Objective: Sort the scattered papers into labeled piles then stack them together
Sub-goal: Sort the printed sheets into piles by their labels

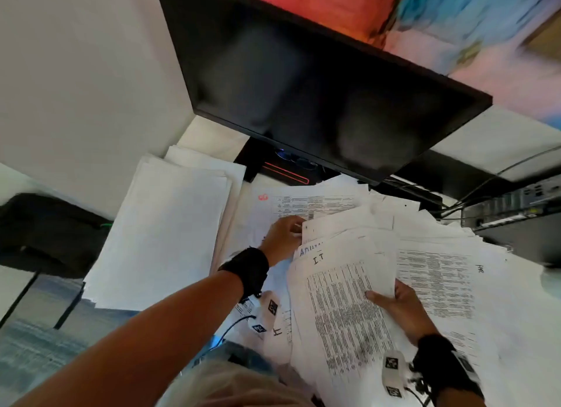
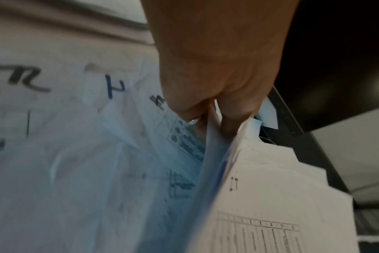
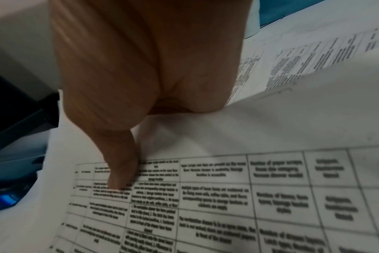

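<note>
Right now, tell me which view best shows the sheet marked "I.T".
The head view: the I.T sheet shows whole, held by the right hand. The left wrist view shows its top corner with the mark; the right wrist view shows only its table.

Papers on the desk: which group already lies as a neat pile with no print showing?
The blank-topped stack at the far left, beside the left hand. The sheets elsewhere are fanned out and show printed tables.
</note>
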`<state>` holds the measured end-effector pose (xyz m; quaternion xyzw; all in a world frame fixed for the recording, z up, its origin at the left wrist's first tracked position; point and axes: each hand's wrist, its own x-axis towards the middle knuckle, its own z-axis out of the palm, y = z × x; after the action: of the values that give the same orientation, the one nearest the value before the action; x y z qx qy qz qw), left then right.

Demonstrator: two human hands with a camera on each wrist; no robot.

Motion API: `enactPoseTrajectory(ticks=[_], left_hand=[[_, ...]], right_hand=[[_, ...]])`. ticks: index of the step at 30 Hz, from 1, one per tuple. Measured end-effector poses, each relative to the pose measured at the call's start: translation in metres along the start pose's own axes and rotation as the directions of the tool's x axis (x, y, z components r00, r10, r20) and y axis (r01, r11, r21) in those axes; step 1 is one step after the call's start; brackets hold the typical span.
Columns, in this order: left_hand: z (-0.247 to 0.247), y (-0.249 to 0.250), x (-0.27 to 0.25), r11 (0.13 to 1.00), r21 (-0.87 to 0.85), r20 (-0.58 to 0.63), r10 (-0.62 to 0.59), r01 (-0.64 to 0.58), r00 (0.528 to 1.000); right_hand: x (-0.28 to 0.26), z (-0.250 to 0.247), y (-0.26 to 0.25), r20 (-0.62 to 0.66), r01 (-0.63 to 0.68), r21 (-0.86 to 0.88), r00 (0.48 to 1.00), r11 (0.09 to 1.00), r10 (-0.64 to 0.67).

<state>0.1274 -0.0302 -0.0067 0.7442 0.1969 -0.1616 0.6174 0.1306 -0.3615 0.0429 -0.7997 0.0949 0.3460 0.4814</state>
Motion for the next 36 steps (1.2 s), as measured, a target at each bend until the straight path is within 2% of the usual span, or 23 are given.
enactPoseTrajectory(ticks=[2,3,5,6,9,12,14,16,18,20,24,27,32,34,36], left_hand=[[0.003,0.016,-0.014,0.96,-0.276,-0.032,-0.062,0.051,0.998],[0.0,0.022,-0.026,0.913,-0.404,0.0,-0.058,0.053,0.998],[-0.007,0.021,-0.047,0.795,-0.603,0.15,0.021,0.074,0.989],[-0.011,0.02,-0.057,0.777,-0.623,0.208,0.057,0.088,0.976],[-0.013,0.02,-0.077,0.852,-0.495,0.36,0.026,0.167,0.933],[0.004,0.041,-0.079,0.931,-0.36,0.473,0.13,0.057,0.871],[0.014,0.056,-0.073,0.94,-0.342,0.443,0.173,-0.013,0.88],[0.018,0.059,-0.064,0.945,-0.328,0.43,0.162,-0.014,0.888],[0.019,0.046,-0.054,0.972,-0.235,0.443,0.098,0.01,0.891],[0.019,0.026,-0.048,0.992,-0.125,0.4,0.019,0.034,0.916],[0.029,-0.005,-0.044,1.0,-0.005,0.298,-0.024,0.027,0.954],[0.04,-0.007,-0.045,0.998,-0.01,0.24,-0.052,0.056,0.969],[0.058,0.007,-0.041,0.996,-0.028,0.12,-0.086,0.09,0.989],[0.062,0.009,-0.039,0.985,-0.107,0.107,-0.123,0.135,0.987],[0.062,0.005,-0.039,0.948,-0.259,0.18,-0.142,0.186,0.973]], right_hand=[[-0.008,0.003,-0.004,-0.064,0.017,0.024,0.998,1.0,-0.016],[-0.016,0.003,-0.007,-0.095,0.03,0.053,0.995,0.998,-0.025],[-0.033,-0.004,-0.007,-0.183,0.064,0.106,0.982,0.992,-0.044],[-0.042,-0.007,-0.008,-0.229,0.083,0.12,0.972,0.989,-0.054],[-0.065,-0.012,-0.011,-0.325,0.126,0.166,0.944,0.978,-0.066],[-0.083,-0.004,-0.021,-0.35,0.174,0.212,0.932,0.962,-0.091],[-0.088,-0.001,-0.024,-0.355,0.192,0.21,0.929,0.959,-0.109],[-0.085,0.001,-0.019,-0.392,0.211,0.207,0.913,0.955,-0.116],[-0.081,0.001,-0.008,-0.455,0.191,0.18,0.886,0.965,-0.09],[-0.08,-0.002,0.005,-0.505,0.176,0.166,0.86,0.97,-0.069],[-0.09,-0.015,0.04,-0.561,0.137,0.19,0.828,0.972,-0.007],[-0.094,-0.014,0.06,-0.542,0.089,0.226,0.839,0.97,0.049],[-0.073,0.001,0.07,-0.399,-0.03,0.171,0.912,0.985,0.097],[-0.064,0.011,0.064,-0.374,-0.02,0.145,0.925,0.989,0.073],[-0.056,0.02,0.056,-0.388,0.025,0.112,0.921,0.993,0.021]])
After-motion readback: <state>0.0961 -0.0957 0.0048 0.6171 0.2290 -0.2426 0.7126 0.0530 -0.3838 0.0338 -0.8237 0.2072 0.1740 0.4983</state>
